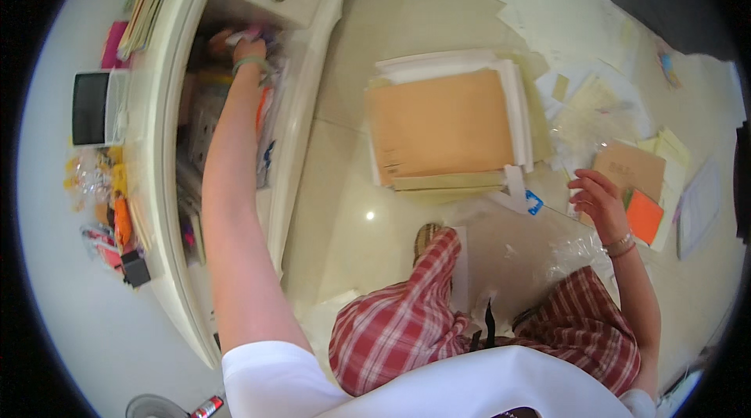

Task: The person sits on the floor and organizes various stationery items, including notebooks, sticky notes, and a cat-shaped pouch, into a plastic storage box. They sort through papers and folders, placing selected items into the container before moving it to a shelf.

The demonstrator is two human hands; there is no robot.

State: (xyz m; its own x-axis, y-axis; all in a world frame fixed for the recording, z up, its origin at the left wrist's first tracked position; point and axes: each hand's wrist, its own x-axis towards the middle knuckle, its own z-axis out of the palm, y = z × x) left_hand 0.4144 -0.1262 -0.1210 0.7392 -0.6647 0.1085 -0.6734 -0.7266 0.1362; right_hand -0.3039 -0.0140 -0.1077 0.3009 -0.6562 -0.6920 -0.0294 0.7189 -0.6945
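My left arm stretches into an open compartment of a white cabinet (pixel 313 50), a green bangle on the wrist. Blurred at the compartment's far end, my left hand (pixel 249 49) is at a small purple and white item (pixel 256 33); its fingers do not show clearly enough to tell a grip. Over the floor at the right, my right hand (pixel 601 203) hangs with its fingers apart and nothing in them. Closest to it are a brown paper booklet (pixel 630 169) and an orange card (pixel 644 216).
A large stack of papers topped by a brown envelope (pixel 446 125) lies on the tiled floor. White sheets (pixel 555 15), crumpled clear plastic (pixel 583 132) and a pale flat case (pixel 698 211) lie right of it. Books (pixel 152 7) and a black-screened device (pixel 92 108) stand on the cabinet top.
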